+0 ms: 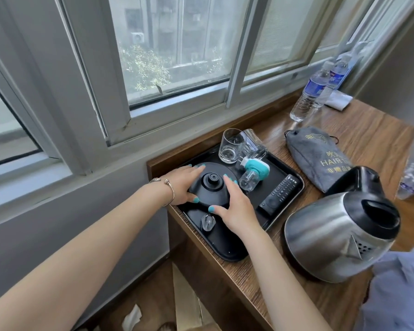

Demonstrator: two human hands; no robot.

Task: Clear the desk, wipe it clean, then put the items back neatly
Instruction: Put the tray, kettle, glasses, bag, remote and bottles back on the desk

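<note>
A round black kettle base lies in the black tray on the wooden desk. My left hand grips the base's left edge, thumb in front and fingers over the far rim. My right hand holds its right side, thumb at the near edge. The base's plug lies in the tray just in front. The tray also carries two glasses, a teal plug-in device and a black remote. A steel kettle stands on the desk to the right.
A grey hair-dryer bag lies behind the kettle. Two water bottles and a white cloth sit at the desk's far end by the window. Cardboard and paper lie on the floor to the left below the desk.
</note>
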